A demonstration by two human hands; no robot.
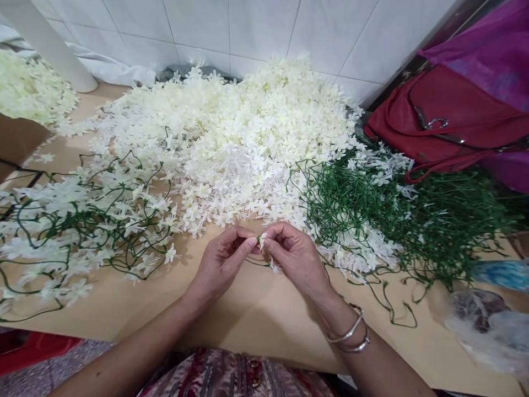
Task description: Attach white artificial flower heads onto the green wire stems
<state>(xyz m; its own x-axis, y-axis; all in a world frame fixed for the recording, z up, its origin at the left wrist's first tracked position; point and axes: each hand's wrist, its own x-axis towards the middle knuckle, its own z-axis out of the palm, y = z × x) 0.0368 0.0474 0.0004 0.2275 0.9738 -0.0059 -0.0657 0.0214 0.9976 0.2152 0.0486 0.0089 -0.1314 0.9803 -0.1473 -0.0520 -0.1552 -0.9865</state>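
A small white artificial flower (262,240) with a green tip is pinched between my two hands, above the near middle of the table. My left hand (225,259) is closed at the flower's green stem end, thumb pressed to the fingertips. My right hand (295,256) is closed on the white petals, and another bit of white flower hangs below its fingers. Part of a thin green stem shows under the hands; its ends are hidden. Just beyond them spreads a big heap of loose cream and white petals (264,127).
Green plastic stems (351,193) are piled at the right. Flowers joined to stems (95,215) lie at the left. A red handbag (458,110) stands back right, with a plastic bag (491,325) nearer. A tiled wall (260,27) bounds the tan table (248,314).
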